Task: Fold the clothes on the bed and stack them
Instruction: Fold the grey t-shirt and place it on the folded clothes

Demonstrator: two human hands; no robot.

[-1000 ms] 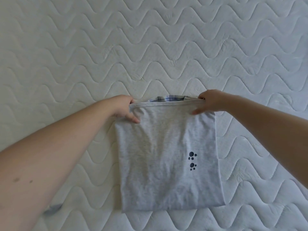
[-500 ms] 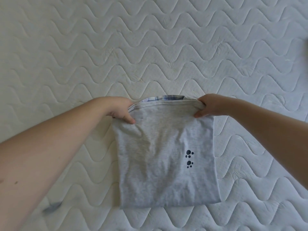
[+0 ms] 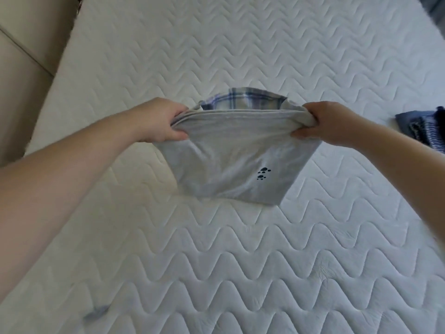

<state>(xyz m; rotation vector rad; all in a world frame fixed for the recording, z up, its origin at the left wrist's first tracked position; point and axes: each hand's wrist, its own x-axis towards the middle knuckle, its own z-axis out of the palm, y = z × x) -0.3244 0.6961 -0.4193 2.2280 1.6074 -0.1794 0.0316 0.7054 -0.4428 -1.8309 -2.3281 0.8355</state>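
I see my left hand [image 3: 160, 121] closed around the left end of the folded grey garment [image 3: 231, 169], thumb pressed on the near face and the other fingers curled behind the bunched top edge. My right hand [image 3: 322, 122] grips the right end of the same edge in the same way, thumb in front, cloth gathered into the fist. Between the two hands the top edge runs taut and shows several stacked layers.

The grey garment hangs from that edge over the quilted mattress [image 3: 240, 261], tapering downward. Its lower edge looks to meet the mattress surface, though I cannot tell whether it rests there or only brushes it. A plaid cloth [image 3: 243, 100] in blue and white rises just behind the grey garment's top edge; only a curved strip of it shows, and I cannot say whether it is tucked inside the fold or lies behind it.

To the right of the grey garment, at the frame edge, lies a dark blue patterned bundle [image 3: 423, 126], cut off so its shape is unclear. Up in the far right corner from the garment a sliver of blue fabric [image 3: 435, 6] is blurred. To the garment's far left stands a beige padded surface [image 3: 21, 56] beside the mattress.

On the grey garment's lower right face I make out a small dark paw-print mark [image 3: 263, 173], two prints one above the other. I can read no writing anywhere.
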